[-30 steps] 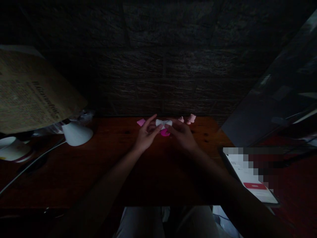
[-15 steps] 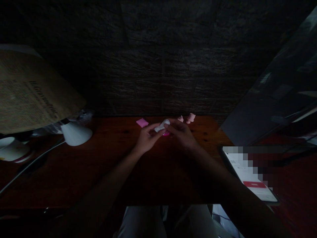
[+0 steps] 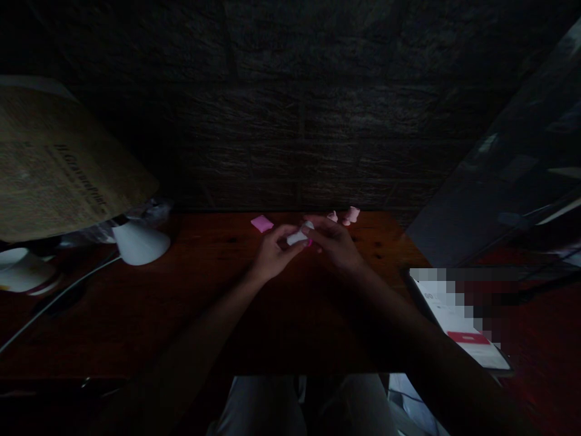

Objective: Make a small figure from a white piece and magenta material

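Note:
Both hands meet over the middle of the table, closed on a small white clay-like lump (image 3: 297, 237). My left hand (image 3: 271, 253) grips its left end between thumb and fingers. At the other end, the thumb and fingers of my right hand (image 3: 334, 242) press on it. A bright pink bit (image 3: 310, 242) shows just beneath the lump; whether it is held or lies behind is unclear. Beyond my left hand lies a flat pink square piece (image 3: 262, 223). Past my right hand stand a pale pink cup-like piece (image 3: 352, 215) and a smaller pale pink piece (image 3: 332, 216).
A stone-patterned wall (image 3: 299, 121) rises behind the wooden table (image 3: 218, 266). On the left are a white cone-shaped object (image 3: 141, 243) with a cable, a paper cup (image 3: 22, 269) and a large brown paper bag (image 3: 68, 163). A lit tablet-like screen (image 3: 458, 324) is on the right.
The white lump has turned slightly in my fingers and looks more evenly shaped. The bright pink bit shows a little farther right. Both hands keep nearly the same place.

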`<state>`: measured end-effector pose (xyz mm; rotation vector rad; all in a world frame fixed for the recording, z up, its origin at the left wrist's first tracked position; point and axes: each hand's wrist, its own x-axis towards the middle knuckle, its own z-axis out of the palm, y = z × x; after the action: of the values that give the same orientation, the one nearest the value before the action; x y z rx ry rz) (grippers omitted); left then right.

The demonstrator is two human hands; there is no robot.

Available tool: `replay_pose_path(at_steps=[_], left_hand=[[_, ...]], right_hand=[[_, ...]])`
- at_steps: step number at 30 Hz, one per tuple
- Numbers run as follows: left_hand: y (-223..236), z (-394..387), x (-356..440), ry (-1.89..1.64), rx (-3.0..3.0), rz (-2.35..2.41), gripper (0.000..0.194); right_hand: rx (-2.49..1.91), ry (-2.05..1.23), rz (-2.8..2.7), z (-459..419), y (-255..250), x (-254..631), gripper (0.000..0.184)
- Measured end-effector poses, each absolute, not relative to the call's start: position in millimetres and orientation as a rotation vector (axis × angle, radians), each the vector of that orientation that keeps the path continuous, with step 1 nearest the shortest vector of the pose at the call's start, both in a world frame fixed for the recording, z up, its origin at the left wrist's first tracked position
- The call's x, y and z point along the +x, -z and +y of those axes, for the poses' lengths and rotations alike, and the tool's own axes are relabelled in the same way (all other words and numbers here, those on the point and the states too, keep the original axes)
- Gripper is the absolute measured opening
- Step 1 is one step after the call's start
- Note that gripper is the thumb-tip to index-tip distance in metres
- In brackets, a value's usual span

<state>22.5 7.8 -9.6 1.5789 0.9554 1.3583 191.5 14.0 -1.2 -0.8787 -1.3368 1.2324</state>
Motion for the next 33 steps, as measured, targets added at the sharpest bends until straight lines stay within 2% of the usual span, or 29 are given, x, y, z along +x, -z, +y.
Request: replay_pose_path(at_steps=[10, 21, 26, 33], left_hand=[[8, 12, 8, -0.843, 1.143, 0.734, 0.045], [8, 12, 7, -0.890, 1.108, 0.698, 0.039], [5, 7, 7, -0.765, 1.013, 0.596, 0.044], [11, 6, 6, -0.765, 1.093, 0.585, 0.045]], right_hand=[[-0.836, -1.378, -1.343, 13, -4, 198, 0.042], [-0.863, -1.404, -1.307, 12, -6, 196, 0.044], [-0.793, -1.475, -1.348, 11, -8, 198, 0.039], [-0.789, -1.567, -1.313, 5, -12, 197, 0.040]])
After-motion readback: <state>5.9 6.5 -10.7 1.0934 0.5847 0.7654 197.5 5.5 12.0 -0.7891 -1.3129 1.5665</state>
